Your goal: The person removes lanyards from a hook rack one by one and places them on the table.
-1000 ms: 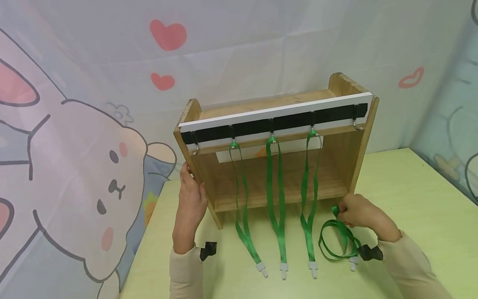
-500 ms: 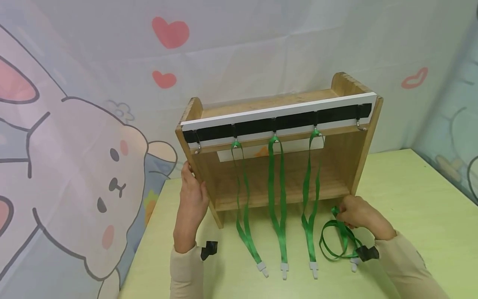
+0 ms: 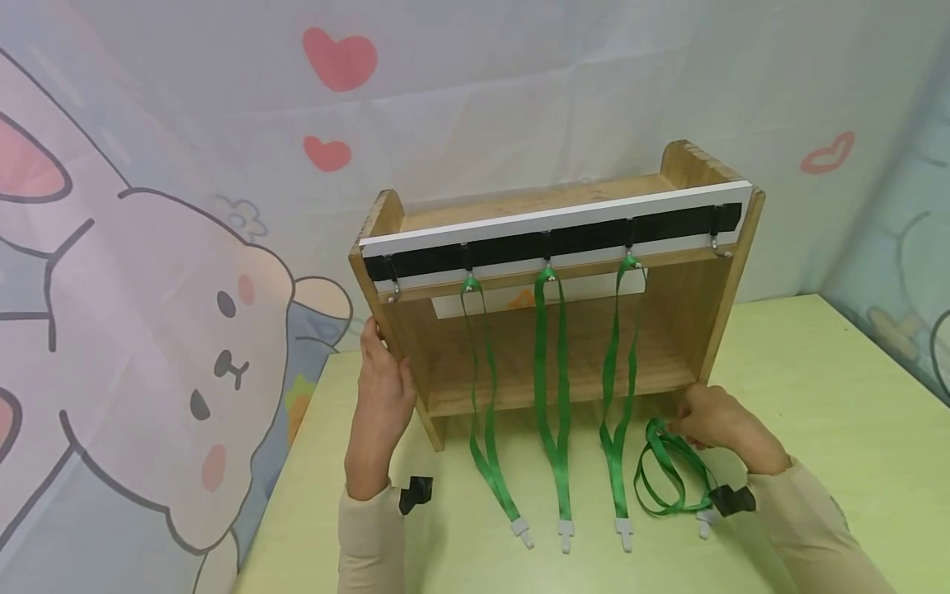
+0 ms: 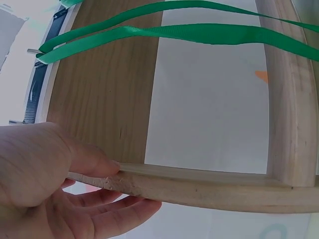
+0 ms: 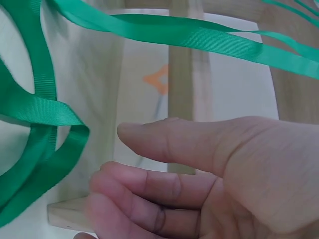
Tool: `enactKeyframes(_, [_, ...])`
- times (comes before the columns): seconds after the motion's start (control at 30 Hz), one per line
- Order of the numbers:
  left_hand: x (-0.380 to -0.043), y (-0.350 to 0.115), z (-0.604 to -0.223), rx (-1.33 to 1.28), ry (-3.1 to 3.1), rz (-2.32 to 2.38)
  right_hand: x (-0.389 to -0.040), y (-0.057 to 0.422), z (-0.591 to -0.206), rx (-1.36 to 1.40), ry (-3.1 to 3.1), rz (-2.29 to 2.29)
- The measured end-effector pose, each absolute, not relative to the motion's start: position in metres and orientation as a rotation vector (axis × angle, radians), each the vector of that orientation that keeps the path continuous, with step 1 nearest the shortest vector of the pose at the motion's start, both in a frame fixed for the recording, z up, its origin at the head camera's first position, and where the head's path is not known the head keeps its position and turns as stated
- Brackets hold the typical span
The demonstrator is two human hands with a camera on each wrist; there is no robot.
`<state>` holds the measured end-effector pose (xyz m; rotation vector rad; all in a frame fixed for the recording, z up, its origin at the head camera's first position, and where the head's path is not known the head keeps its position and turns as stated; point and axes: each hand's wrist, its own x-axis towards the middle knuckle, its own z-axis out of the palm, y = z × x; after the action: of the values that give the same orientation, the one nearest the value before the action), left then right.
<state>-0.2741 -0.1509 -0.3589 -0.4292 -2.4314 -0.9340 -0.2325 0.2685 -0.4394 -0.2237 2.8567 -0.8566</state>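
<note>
One green lanyard (image 5: pixel 45 112), looped just beside right grip (image 3: pixel 716 419).

The left hand (image 3: pixel 382 404) grips the left side of the shelf (image 3: pixel 515 355), its thumb (image 4: pixel 94 159) toward the inside and its fingers (image 4: pixel 124 216) spread along the outside. The left forearm (image 3: pixel 371 528) reaches up to that side from in front of the shelf. The right hand (image 3: pixel 712 419) is by the shelf's lower right front corner, fingers (image 5: pixel 154 184) loosely bent, thumb (image 5: pixel 169 142) held apart from them. The right forearm (image 3: pixel 801 511) slants in from the shelf's front right. Sleeves cover both forearms, leaving the hands bare.
</note>
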Motion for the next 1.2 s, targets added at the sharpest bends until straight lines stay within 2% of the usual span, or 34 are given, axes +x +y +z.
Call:
enactKeyframes(0.57, [-0.275, -0.152, -0.363, -0.434, -2.412, -0.938, -0.213, 0.273, -0.396, -0.482, 2.949, -0.886])
enactKeyframes(1.2, [-0.275, -0.152, -0.361, -0.431, -2.4, -0.932, -0.205, 0.263, -0.354, -0.516, 3.496, -1.025])
